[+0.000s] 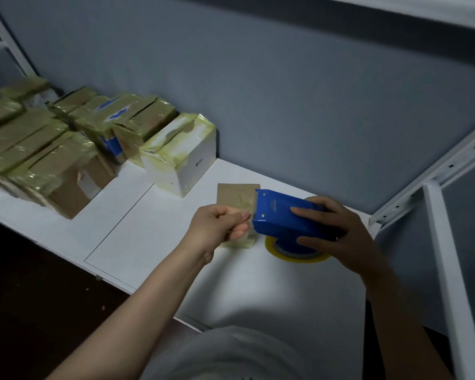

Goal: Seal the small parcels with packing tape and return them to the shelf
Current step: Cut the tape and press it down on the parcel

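shirt (231,355); l hand (217,226) pinches tape (248,217), r hand (337,231) grips dispenser (280,212) by parcel (235,196)

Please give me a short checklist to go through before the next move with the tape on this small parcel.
1. Right hand grips the blue tape dispenser firmly: ok.
2. Left hand pinches the tape end at the dispenser's mouth: ok.
3. Small brown parcel lies on the white shelf beneath the dispenser: ok.
4. Tape is stuck down flat on the parcel's top: cannot tell, the hands hide part of it.
5. Tape remains on the roll: ok, a yellow ring shows.
6. Bare shelf space beside the white box for putting the parcel back: ok.
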